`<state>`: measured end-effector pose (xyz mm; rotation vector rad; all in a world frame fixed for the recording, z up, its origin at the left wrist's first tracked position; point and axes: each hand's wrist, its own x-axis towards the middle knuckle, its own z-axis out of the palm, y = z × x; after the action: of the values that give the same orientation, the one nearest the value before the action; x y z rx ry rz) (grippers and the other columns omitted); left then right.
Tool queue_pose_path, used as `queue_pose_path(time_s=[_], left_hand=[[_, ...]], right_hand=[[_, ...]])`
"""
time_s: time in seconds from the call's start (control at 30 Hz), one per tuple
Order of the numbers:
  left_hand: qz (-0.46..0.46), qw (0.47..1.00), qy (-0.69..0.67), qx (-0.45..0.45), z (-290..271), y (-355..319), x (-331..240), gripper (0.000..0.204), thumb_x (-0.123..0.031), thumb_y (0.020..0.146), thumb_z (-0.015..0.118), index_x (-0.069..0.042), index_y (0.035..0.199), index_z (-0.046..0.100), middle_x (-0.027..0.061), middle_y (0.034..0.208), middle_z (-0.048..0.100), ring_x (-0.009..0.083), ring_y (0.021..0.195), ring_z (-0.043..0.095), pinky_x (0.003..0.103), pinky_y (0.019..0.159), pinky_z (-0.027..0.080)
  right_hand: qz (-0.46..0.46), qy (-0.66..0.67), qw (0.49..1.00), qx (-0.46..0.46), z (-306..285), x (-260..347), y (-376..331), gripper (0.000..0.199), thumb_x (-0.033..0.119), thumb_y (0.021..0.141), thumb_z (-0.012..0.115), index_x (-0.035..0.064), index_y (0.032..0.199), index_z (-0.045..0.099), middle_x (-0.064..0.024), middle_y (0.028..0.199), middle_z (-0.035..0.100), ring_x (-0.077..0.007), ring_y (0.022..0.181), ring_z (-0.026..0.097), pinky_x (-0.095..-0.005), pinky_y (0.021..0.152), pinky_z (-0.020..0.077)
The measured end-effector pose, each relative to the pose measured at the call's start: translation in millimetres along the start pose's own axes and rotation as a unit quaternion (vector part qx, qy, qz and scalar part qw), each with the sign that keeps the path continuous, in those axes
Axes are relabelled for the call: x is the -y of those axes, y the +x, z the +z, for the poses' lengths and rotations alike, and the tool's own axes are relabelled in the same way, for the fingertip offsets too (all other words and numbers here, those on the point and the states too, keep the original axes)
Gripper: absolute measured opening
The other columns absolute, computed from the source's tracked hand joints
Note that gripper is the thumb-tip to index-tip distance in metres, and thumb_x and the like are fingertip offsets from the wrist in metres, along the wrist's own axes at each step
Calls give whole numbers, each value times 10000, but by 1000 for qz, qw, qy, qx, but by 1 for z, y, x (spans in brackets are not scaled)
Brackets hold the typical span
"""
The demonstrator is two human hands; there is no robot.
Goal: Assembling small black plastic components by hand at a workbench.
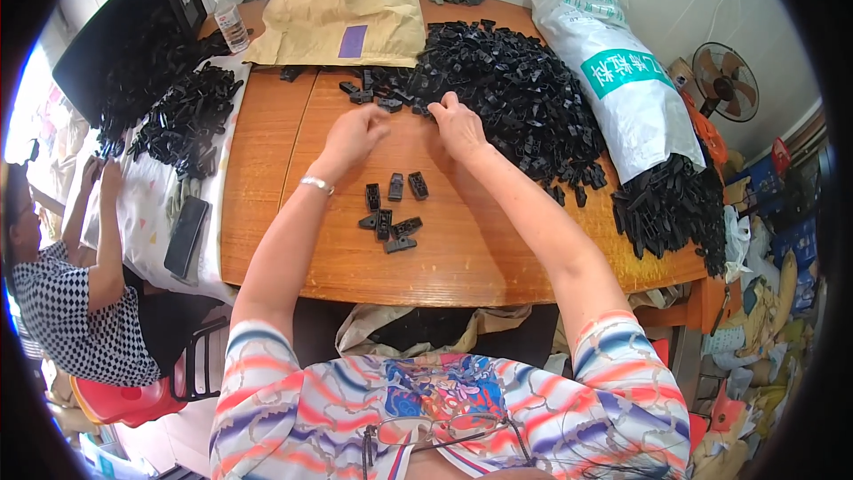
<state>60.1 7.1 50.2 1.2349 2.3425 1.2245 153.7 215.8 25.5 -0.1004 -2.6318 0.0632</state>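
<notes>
My left hand (352, 137) is over the wooden table, fingers loosely curled and thumb apart, with nothing visible between them. Just beyond it lie a few loose black plastic parts (389, 105). My right hand (460, 132) is at the near edge of a large pile of black plastic parts (520, 93), its fingertips pinched at a small black part (425, 109). Closer to me, several separate black plastic parts (384, 224) lie in a loose group, some showing hollow undersides.
A brown paper sack (338, 4) stands at the back of the table (267, 213). On the right, a white sack (653, 120) spills black pieces (671, 209). At left are a water bottle (230, 22), a phone (186, 237), more black parts (187, 116) and a seated person (84, 302).
</notes>
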Motion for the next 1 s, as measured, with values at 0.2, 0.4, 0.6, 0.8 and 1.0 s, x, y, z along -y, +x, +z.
queue_pose_path(time_s=[0.2,0.4,0.6,0.8,1.0], left_hand=[[-82,975,180,-100,17,48,21,293,-222,832,658,-132,1111,643,142,1029,678,323,986,622,427,834,488],[-155,975,120,-103,28,55,10,226,-287,826,660,-147,1003,675,112,991,688,317,964,629,418,841,485],[-160,951,-203,-172,32,36,39,349,-154,807,733,-85,1118,592,96,922,678,216,808,676,305,658,528],[-170,853,-489,-63,38,-8,-24,361,-135,854,714,-46,1150,527,53,943,652,131,800,655,220,650,518],[-127,803,-573,-105,38,-43,-50,291,-103,869,691,-51,1086,505,57,970,627,126,807,642,223,661,531]], right_hand=[[0,-42,996,85,-2,6,13,89,36,797,576,49,884,580,-161,943,547,-338,751,647,-420,661,547],[84,139,986,-41,-7,-5,-6,201,115,762,633,50,945,585,-191,862,590,-361,699,625,-402,643,532],[308,545,778,53,-32,35,-23,189,142,832,699,26,940,597,-69,742,643,-91,535,584,-244,504,499],[282,658,693,-80,-61,63,-32,209,65,841,709,-19,930,540,-67,734,629,-93,575,599,-226,496,516],[254,596,755,-104,-68,86,-46,210,30,816,718,-31,953,571,-75,788,639,-106,632,637,-230,539,518]])
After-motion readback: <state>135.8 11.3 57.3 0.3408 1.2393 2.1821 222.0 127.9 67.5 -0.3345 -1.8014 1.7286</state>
